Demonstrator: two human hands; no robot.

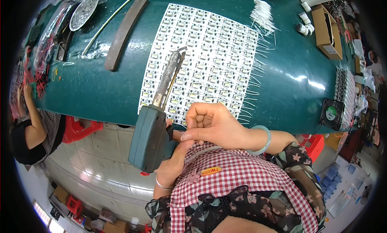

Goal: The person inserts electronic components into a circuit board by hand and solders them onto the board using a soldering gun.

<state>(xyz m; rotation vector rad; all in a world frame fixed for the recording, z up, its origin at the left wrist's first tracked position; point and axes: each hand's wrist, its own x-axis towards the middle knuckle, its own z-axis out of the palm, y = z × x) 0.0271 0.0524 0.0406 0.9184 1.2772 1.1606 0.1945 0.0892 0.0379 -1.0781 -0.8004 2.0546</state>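
My left hand (174, 157) is closed around the grip of a dark teal soldering gun (146, 138). Its long metal barrel points away from me, with the bent tip over a white sheet of circuit boards (171, 39). My right hand (215, 126) has curled fingers, its thumb and index pinched close to my left thumb at the sheet's near edge. Whatever may be in that pinch is too small to make out. Rows of small components cover the sheet, and many thin white wires (252, 88) stick out along its right side.
A pile of white wires (262, 15) lies beyond the sheet. A dark flat bar (127, 33) and a round metal dish (84, 12) are on the left. At right stand a cardboard box (327, 33), small bottles (304, 18) and a black fan (331, 114). Another person (34, 128) sits at far left.
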